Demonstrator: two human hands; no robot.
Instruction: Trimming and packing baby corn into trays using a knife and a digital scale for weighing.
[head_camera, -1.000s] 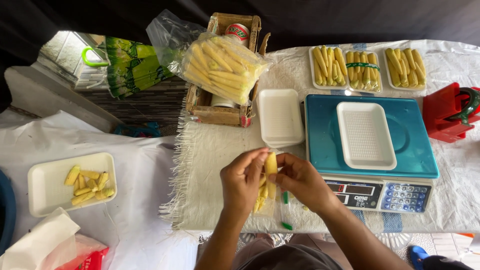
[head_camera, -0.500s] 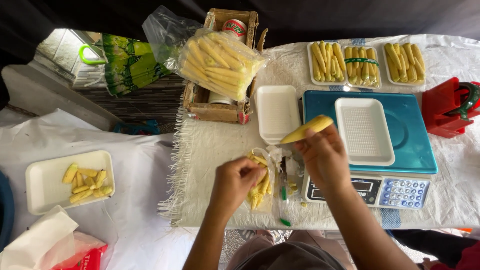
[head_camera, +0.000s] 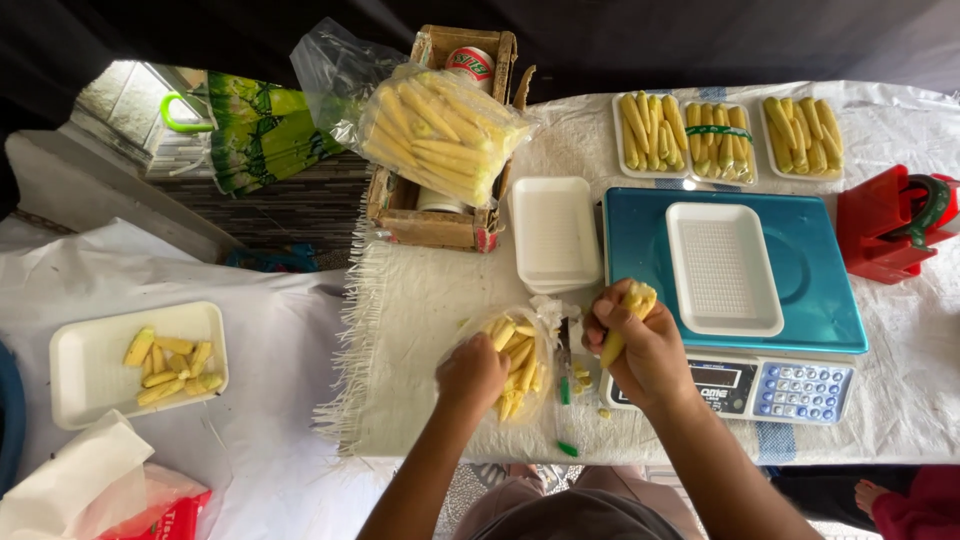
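Holding status, near to far:

Right hand (head_camera: 648, 352): grip pinched around one baby corn cob (head_camera: 628, 318), tip up, at the front-left corner of the scale, just short of the tray on it.

Left hand (head_camera: 472, 373): fingers curled into the mouth of a small clear bag of cobs (head_camera: 518, 362) lying on the desk; cannot tell if the grip has closed on one.

Desk (head_camera: 430, 300): white woven cloth, fringe at the left edge. Trimmed bits and a green-handled knife (head_camera: 563, 390) lie between the two hands.

Scale (head_camera: 790, 300): teal platform with an empty white foam tray (head_camera: 722, 267) on it; display and keypad face the person.

Spare trays (head_camera: 553, 235): white stack just left of the scale.

Technique, my read: keep the pinch low on the cob so the tip stays free, lay it flat and parallel to the tray's long side, and keep the wrist off the platform so the reading isn't disturbed.

Far left: another foam tray with a few cut cobs (head_camera: 168, 360) on a separate white sheet, well apart.

Far edge: wooden crate (head_camera: 430, 222) carrying a big bag of cobs (head_camera: 440, 130); three filled trays (head_camera: 730, 140) in a row behind the scale; red tape dispenser (head_camera: 890, 225) at the right.
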